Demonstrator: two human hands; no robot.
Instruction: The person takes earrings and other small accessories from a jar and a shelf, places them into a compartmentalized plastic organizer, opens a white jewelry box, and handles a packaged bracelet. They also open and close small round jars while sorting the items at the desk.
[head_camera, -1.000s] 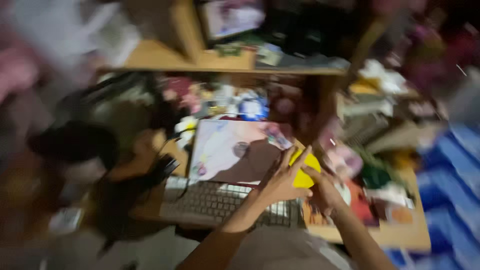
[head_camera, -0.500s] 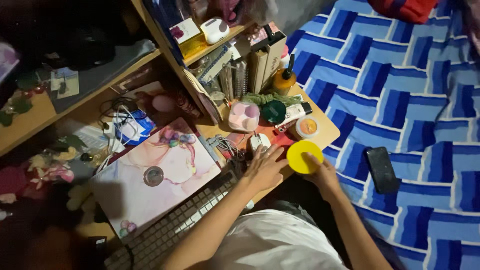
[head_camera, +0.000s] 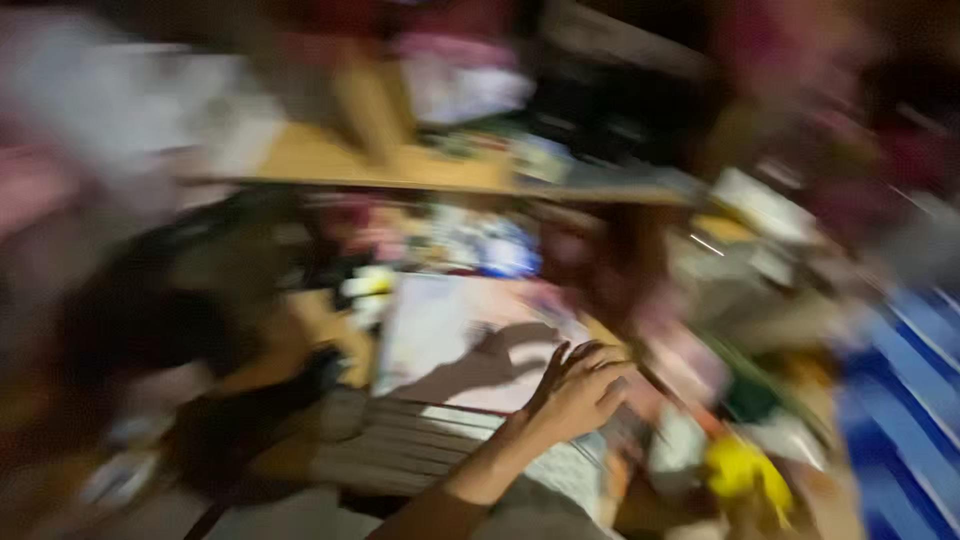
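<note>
Just beside the left hand (head_camera: 580, 392), pale laptop (head_camera: 455, 335), apart from the grip

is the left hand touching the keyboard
Cannot tell. In the head view the left hand hovers or rests over the keyboard, but motion blur hides any contact or gap.

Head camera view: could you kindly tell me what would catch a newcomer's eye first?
Despite heavy blur, the left hand stands out at centre, fingers spread over the pale pink closed laptop and the keyboard. A yellow blob, shape unclear, glows at lower right, beside blue patterned fabric on the right edge.
</note>
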